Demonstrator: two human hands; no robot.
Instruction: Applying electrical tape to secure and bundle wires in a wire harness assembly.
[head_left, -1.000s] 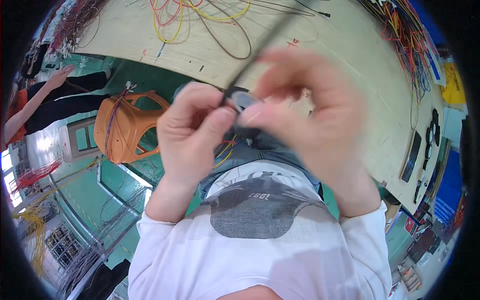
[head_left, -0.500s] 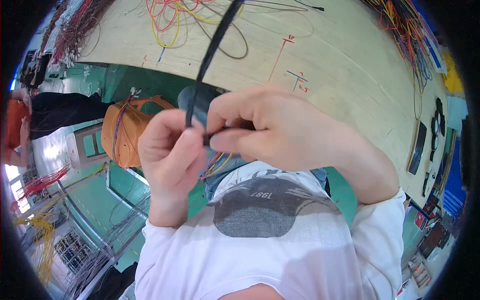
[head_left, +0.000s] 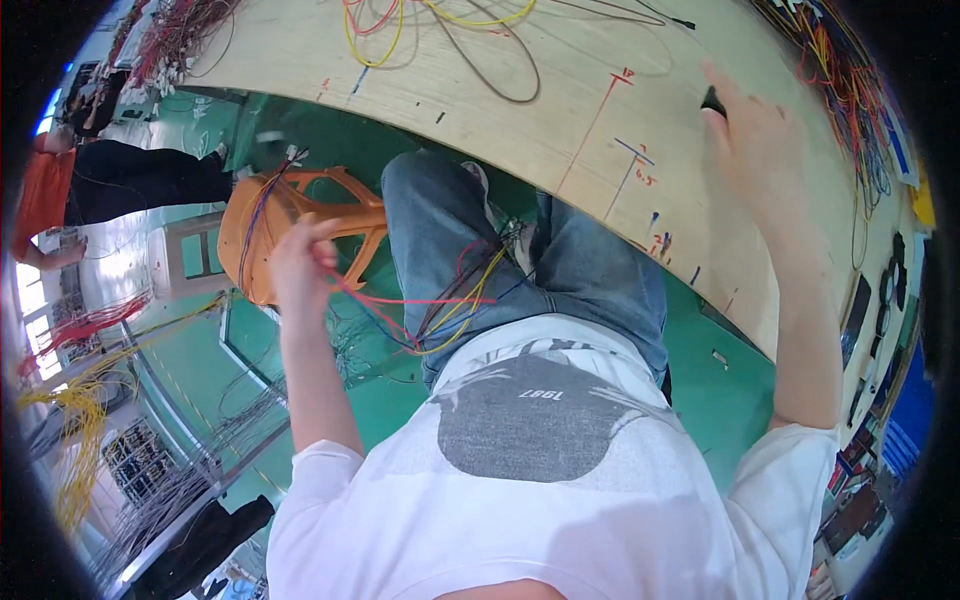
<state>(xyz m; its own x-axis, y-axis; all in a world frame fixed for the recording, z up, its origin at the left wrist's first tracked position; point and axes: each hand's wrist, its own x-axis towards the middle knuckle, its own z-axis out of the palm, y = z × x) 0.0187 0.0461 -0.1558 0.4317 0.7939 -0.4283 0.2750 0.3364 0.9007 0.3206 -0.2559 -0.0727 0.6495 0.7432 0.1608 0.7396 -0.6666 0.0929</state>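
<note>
The left hand (head_left: 300, 262) is closed, pinching a bunch of thin coloured wires (head_left: 440, 305) that trail across the lap beside one orange plastic stool (head_left: 262, 225). The right hand (head_left: 758, 140) reaches out over the pale wooden worktop (head_left: 470, 120), fingers curled loosely around one small black piece (head_left: 712, 101) at its fingertips; how firmly is hard to tell. With the arms spread well apart, the slack wires could snag on the knees or stool and pull loose. Several loops of red, yellow and dark wire (head_left: 450, 30) lie farther up the worktop.
</note>
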